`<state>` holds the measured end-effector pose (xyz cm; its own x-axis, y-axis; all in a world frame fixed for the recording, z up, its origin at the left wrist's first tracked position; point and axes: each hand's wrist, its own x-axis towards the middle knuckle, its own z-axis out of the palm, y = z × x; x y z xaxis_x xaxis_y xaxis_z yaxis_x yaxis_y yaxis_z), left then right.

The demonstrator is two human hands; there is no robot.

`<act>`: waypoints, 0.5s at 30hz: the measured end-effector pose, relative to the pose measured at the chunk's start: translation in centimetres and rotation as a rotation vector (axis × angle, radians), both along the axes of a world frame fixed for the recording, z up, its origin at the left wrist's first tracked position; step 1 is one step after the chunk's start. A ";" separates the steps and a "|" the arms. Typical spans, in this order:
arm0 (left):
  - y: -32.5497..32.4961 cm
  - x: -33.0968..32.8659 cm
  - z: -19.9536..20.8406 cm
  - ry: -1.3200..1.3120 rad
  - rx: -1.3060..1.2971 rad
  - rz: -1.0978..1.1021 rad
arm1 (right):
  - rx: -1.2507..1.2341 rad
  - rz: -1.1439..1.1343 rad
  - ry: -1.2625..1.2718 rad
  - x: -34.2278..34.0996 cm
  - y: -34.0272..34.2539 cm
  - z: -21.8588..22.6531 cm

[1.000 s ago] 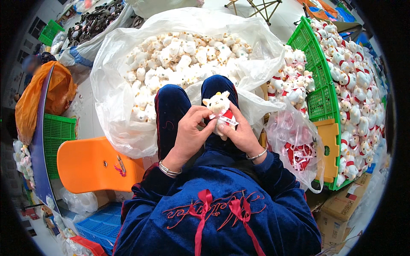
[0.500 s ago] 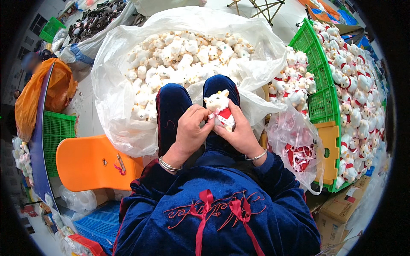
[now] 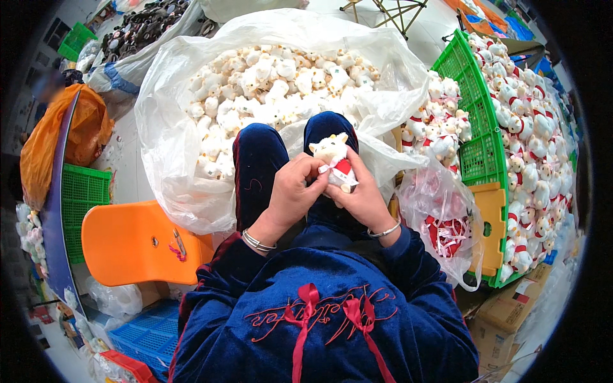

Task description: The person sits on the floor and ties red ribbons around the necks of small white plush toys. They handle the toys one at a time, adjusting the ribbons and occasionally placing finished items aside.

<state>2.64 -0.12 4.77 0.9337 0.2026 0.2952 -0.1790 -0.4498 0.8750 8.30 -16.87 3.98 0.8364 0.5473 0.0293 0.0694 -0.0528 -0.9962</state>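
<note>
Above my lap, a small white plush toy [image 3: 331,150] wearing a red garment [image 3: 343,167] is gripped by my right hand [image 3: 363,196], its fingers wrapped round the toy's right side and bottom. My left hand [image 3: 295,191] pinches a pale ribbon [image 3: 324,168] at the toy's neck between thumb and forefinger. The toy's face points up and to the left. Beyond my knees, a big clear plastic bag [image 3: 163,96] lies spread out, heaped with undressed white plush toys [image 3: 274,86].
At my right, a clear bag [image 3: 447,191] holds red garments. Past it, a green crate [image 3: 472,121] has dressed toys on both sides, a dense pile [image 3: 533,147] lying to the right. On my left stands an orange chair [image 3: 121,249] with small snips [image 3: 179,242] on its seat.
The toy has turned slightly and shifted a little to the right. My left hand has followed it, with the fingers still pinched at its neck ribbon.
</note>
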 end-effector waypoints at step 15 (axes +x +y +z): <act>-0.2 -1.9 -1.4 0.088 -0.712 -0.089 | 0.240 0.042 0.308 -0.6 -1.0 -0.9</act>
